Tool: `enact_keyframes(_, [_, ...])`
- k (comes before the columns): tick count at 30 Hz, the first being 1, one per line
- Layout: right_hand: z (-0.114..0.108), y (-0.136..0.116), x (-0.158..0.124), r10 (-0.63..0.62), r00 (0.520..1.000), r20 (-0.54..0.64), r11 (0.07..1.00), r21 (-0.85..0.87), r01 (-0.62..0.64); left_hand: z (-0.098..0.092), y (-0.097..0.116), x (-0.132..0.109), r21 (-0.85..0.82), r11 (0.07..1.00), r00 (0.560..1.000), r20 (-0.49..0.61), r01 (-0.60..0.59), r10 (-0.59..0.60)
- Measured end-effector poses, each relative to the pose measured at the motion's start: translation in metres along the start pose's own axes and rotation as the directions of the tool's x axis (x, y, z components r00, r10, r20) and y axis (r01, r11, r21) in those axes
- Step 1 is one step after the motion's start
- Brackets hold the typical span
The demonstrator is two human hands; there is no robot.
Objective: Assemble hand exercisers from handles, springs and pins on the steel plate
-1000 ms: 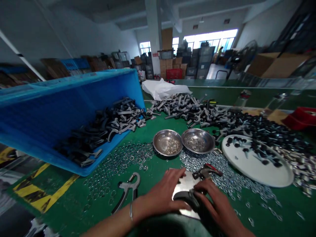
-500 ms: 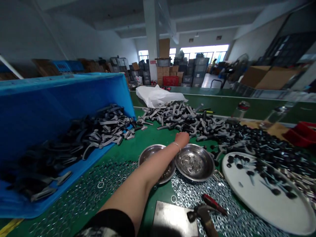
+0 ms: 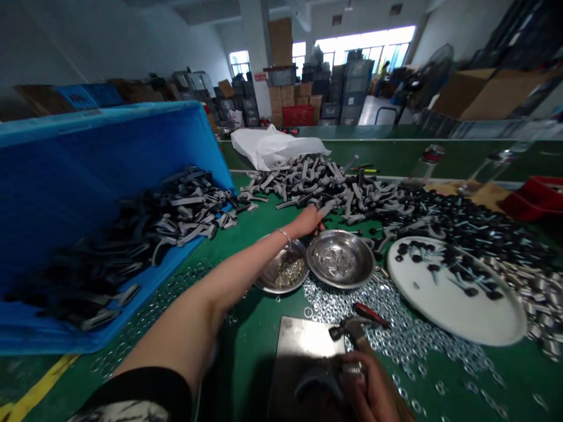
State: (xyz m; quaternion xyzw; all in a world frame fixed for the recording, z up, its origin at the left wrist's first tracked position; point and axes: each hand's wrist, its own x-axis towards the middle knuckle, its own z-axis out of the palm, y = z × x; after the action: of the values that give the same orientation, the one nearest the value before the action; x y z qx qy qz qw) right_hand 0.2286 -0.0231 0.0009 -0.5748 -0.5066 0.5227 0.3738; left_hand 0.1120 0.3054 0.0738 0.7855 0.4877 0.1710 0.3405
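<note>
1. I am watching the left hand (image 3: 308, 221) touching the handle pile (image 3: 338, 187), well beyond the plate (image 3: 294, 346); I cannot tell its grip.
2. The right hand (image 3: 373, 392) is pinching a dark handle (image 3: 319, 378) on the plate.
3. A hammer (image 3: 352, 331) is lying over the plate's right edge.

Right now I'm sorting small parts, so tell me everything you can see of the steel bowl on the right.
The bowl is round, shallow and of shiny bare metal, standing upright on the green table. A small heap of silvery parts lies in its middle. Its left rim meets the other bowl beside it, and loose nuts crowd its near edge. The left hand hovers just past its far rim, apparently not touching it.
</note>
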Motion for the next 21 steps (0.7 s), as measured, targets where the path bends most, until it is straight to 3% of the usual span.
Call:
enact_keyframes(2, [0.005,-0.007,-0.009,0.131,0.989,-0.066,0.961,0.253,-0.111,0.0,-0.004,-0.063,-0.22,0.97,0.988,-0.136,-0.098,0.069])
enact_keyframes(3, [0.006,-0.01,-0.011,0.182,0.982,-0.044,0.911,0.385,-0.152,0.0,-0.005,-0.099,-0.37,0.91,0.969,-0.22,-0.187,0.11])
enact_keyframes(4, [0.008,-0.014,-0.012,0.21,0.978,0.013,0.851,0.49,-0.189,0.001,-0.006,-0.136,-0.496,0.833,0.962,-0.234,-0.244,0.143])
enact_keyframes(7, [0.01,-0.021,-0.016,0.234,0.952,0.199,0.713,0.63,-0.307,0.006,-0.008,-0.24,-0.717,0.686,0.99,-0.041,-0.125,0.138])
enact_keyframes(10, [0.013,-0.028,-0.023,0.209,0.946,0.249,0.761,0.565,-0.317,0.018,-0.007,-0.309,-0.803,0.596,0.996,0.036,-0.019,0.081])
enact_keyframes(14, [0.022,-0.039,-0.03,0.159,0.98,0.122,0.948,0.257,-0.186,0.045,-0.003,-0.352,-0.89,0.449,0.997,0.074,0.082,-0.036])
enact_keyframes(16, [0.027,-0.044,-0.033,0.02,1.0,0.011,1.0,0.015,-0.02,0.06,0.0,-0.362,-0.911,0.396,0.99,0.065,0.111,-0.127])
enact_keyframes(19, [0.037,-0.049,-0.041,-0.209,0.977,-0.034,0.942,-0.274,0.192,0.078,0.007,-0.371,-0.872,0.472,0.977,0.028,0.128,-0.213])
enact_keyframes(21, [0.043,-0.053,-0.047,-0.262,0.965,-0.007,0.891,-0.385,0.239,0.084,0.013,-0.375,-0.834,0.526,0.971,0.043,0.166,-0.237])
